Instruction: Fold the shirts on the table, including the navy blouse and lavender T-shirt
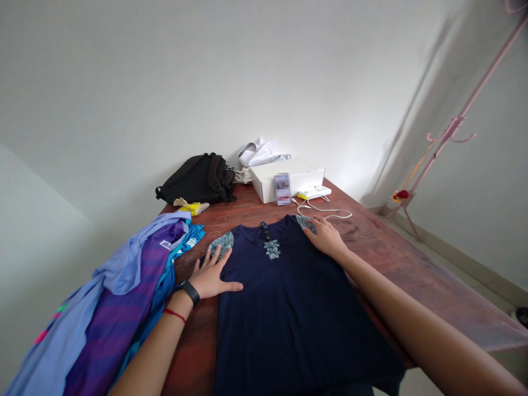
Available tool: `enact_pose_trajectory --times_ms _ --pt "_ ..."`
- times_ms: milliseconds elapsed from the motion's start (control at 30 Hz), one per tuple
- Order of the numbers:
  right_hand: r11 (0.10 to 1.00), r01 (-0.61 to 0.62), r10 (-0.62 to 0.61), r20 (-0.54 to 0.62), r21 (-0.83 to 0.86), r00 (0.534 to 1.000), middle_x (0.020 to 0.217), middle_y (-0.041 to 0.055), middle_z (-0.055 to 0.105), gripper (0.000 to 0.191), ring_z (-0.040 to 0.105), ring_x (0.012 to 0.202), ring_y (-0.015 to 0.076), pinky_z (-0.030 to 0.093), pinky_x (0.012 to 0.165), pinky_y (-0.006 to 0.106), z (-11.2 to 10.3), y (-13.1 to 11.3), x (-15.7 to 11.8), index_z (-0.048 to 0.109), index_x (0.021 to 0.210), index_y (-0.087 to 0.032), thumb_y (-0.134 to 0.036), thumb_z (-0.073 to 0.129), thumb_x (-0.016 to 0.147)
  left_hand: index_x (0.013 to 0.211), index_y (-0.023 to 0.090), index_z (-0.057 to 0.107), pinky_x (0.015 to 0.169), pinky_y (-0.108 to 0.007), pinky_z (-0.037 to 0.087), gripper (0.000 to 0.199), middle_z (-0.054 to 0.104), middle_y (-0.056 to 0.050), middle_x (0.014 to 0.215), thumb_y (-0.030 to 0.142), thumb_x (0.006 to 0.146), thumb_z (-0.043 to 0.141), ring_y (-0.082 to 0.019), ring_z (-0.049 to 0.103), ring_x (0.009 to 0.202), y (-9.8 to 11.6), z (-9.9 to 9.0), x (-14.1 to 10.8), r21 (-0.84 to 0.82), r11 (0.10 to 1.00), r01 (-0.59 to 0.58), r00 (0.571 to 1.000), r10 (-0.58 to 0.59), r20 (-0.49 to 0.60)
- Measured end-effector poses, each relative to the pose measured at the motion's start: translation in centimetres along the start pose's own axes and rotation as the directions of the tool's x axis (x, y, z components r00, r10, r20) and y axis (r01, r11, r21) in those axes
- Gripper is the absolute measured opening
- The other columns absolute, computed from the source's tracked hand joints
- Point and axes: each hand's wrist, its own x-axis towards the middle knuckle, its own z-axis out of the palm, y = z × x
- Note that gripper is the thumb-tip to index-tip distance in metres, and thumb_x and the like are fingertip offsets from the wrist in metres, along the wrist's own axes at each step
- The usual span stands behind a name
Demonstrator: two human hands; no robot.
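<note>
A navy blue shirt lies spread flat, its neckline pointing away from me and its lower part reaching the near table edge. It has patterned shoulder patches and a patterned trim below the collar. My left hand rests on the left shoulder and sleeve, fingers spread, thumb out over the chest. On the right shoulder lies my right hand, its fingers stretched out over the patterned patch. Neither hand grips the cloth. A dark tag shows at the collar.
Several clothes, among them a purple shirt and a light blue garment, are heaped on the left. Behind stand a black backpack, a white box and a white power strip with cable. A pink coat stand rises at right beyond the wooden table.
</note>
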Motion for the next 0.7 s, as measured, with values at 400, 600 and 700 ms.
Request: enact_pose_trajectory --times_ms 400,600,700 --pt "0.927 -0.161 0.183 -0.035 0.339 0.982 0.113 0.0133 0.075 0.04 0.07 0.104 0.0299 0.053 0.092 0.041 -1.2 4.4 2.7 0.069 0.121 -0.016 -0.031 0.057 0.086 0.161 0.03 0.009 0.116 -0.069 0.009 0.127 -0.01 -0.012 0.165 0.092 0.062 0.057 -0.045 -0.007 0.15 -0.1 0.1 -0.2 -0.045 0.999 -0.002 0.999 0.001 -0.033" --pt "0.923 -0.198 0.19 0.056 0.329 0.98 0.081 0.0103 0.077 0.038 0.073 0.077 0.0282 0.056 0.068 0.036 -1.5 5.5 3.0 0.077 0.102 -0.015 -0.042 0.071 0.076 0.16 0.029 0.017 0.115 -0.07 0.007 0.128 -0.004 -0.013 0.165 0.09 0.057 0.064 -0.046 -0.005 0.151 0.0 0.3 -0.2 -0.128 0.992 -0.009 0.997 -0.002 -0.082" --pt "0.909 -0.179 0.152 0.102 0.376 0.983 0.069 0.0068 0.075 0.035 0.069 0.064 0.0237 0.052 0.057 0.031 -1.7 5.4 2.7 0.079 0.093 -0.016 -0.045 0.073 0.073 0.16 0.03 0.016 0.116 -0.069 0.003 0.128 -0.005 -0.012 0.166 0.09 0.057 0.063 -0.044 -0.007 0.151 0.0 0.4 -0.2 -0.142 0.99 -0.004 0.996 -0.008 -0.086"
